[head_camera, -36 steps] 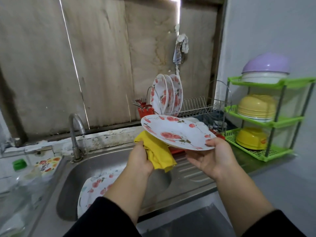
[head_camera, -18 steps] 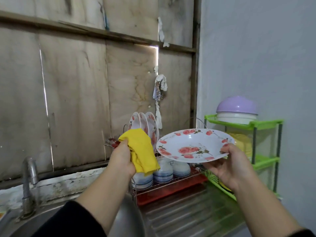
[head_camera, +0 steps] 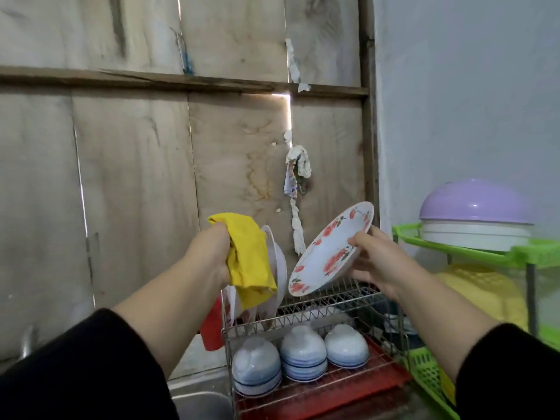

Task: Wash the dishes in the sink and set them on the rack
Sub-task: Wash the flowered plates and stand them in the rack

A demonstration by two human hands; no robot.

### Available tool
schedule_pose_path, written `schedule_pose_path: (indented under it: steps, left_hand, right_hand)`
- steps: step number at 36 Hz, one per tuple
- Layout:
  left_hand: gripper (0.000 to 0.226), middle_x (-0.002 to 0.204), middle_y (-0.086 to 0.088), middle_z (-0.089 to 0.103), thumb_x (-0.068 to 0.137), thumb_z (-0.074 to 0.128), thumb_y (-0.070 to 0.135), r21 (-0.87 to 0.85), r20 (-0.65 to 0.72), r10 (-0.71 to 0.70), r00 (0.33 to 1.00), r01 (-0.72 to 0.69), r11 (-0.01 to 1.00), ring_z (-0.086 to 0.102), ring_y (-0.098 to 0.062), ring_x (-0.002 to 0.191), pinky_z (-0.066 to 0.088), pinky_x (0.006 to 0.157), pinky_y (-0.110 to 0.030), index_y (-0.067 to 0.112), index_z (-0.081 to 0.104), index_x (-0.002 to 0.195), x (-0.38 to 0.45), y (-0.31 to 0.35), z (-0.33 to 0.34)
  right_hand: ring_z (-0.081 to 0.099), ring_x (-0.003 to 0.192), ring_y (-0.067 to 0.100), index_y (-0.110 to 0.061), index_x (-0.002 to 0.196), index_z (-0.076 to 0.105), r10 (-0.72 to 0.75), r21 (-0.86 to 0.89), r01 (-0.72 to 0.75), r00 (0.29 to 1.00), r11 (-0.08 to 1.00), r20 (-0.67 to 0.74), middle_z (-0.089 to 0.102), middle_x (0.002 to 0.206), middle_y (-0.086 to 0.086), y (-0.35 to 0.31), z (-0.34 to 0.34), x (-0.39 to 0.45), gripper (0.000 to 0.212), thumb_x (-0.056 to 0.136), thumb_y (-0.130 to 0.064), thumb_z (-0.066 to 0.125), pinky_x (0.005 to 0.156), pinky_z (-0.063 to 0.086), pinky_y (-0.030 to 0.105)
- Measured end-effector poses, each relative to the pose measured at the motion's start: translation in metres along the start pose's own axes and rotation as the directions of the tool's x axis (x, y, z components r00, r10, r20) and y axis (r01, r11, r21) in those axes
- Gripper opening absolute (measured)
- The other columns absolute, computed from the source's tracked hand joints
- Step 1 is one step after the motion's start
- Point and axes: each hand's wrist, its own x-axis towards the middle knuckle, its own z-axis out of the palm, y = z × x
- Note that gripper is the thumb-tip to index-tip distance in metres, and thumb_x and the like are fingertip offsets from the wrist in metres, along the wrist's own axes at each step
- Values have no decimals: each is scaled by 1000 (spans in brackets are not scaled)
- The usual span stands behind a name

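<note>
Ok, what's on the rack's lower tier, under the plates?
Three upturned white bowl stacks with blue bands sit in a row on the dish rack lower tier, above a red drip tray. The left arm and yellow cloth cover the rack's left end.

I see floral plate tilted steeply, rim up toward 1 o'clock | over wire rack top tier | stood plates at its 9 o'clock

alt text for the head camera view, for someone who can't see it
A person's right hand tilts a floral plate above a wire dish rack, while the left hand grips a yellow cloth. Plates stand on the rack's top tier and upturned bowls sit below.
</note>
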Motion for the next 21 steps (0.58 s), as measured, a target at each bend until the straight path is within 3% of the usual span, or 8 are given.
schedule_pose_path:
  steps: [2, 4, 6, 9, 12, 16, 19, 21]
  left_hand:
    - [30, 53, -9, 65, 100, 36, 13, 27, -11, 14, 1000, -13, 1000, 64, -20, 45, 50, 36, -30, 2, 61, 88, 8, 2, 1]
    - [32, 42, -7, 60, 100, 36, 13, 74, -39, 43, 998, -40, 996, 61, -22, 41, 54, 46, -33, 5, 58, 79, 9, 3, 2]
    - [30, 46, -9, 62, 100, 37, 16, 97, -29, 41, 999, -38, 995, 61, -25, 51, 51, 59, -44, 4, 62, 88, 10, 2, 1]
    - [30, 61, -11, 65, 100, 37, 15, 116, -47, 77, 996, -72, 991, 60, -24, 61, 46, 51, -39, 2, 62, 111, 18, -2, -2]
    - [31, 77, -13, 64, 100, 39, 16, 144, -103, 84, 991, -69, 987, 60, -25, 66, 45, 53, -39, 1, 61, 116, 23, -5, -2]
    - [27, 88, -11, 62, 101, 36, 20, 139, -133, 68, 989, -49, 989, 57, -24, 68, 43, 58, -38, 9, 60, 109, 24, -6, 2]
    - [22, 65, -5, 67, 101, 38, 21, 151, -150, 76, 986, -53, 987, 55, -19, 60, 42, 56, -35, 13, 57, 92, 23, -8, 2]
    - [21, 70, -6, 66, 101, 38, 21, 150, -152, 84, 985, -61, 987, 54, -19, 60, 43, 60, -35, 12, 56, 96, 24, -9, 2]
  right_hand:
    - [61, 107, 25, -25, 137, 41, 3, -49, 0, 998, 999, 55, 62, 121, 7, 4, 3, 17, 48, 92, -12, 53, 89, 53, 48]
    - [62, 106, 24, -28, 140, 36, 6, -112, 7, 993, 994, 115, 61, 123, 5, 8, 7, 33, 55, 92, -15, 57, 93, 51, 47]
    - [62, 105, 22, -31, 143, 31, 11, -159, 15, 987, 987, 161, 60, 124, 2, 13, 11, 46, 63, 89, -17, 61, 94, 50, 46]
    - [61, 107, 24, -38, 145, 25, 21, -191, 19, 978, 981, 207, 57, 128, 1, 22, 15, 65, 76, 85, -20, 68, 95, 49, 46]
    - [61, 108, 27, -40, 146, 21, 43, -219, 22, 956, 976, 290, 54, 133, 3, 29, 19, 81, 89, 78, -25, 75, 93, 50, 48]
    - [59, 112, 28, -44, 146, 20, 78, -301, 41, 924, 953, 375, 49, 139, 3, 36, 28, 95, 116, 49, -43, 84, 90, 52, 47]
    - [55, 116, 27, -43, 147, 19, 61, -338, 91, 909, 937, 412, 42, 142, 7, 45, 35, 102, 106, 64, -35, 83, 83, 54, 38]
    - [52, 119, 26, -42, 148, 19, 46, -371, 123, 908, 920, 416, 38, 142, 6, 50, 39, 104, 95, 75, -29, 79, 73, 53, 28]
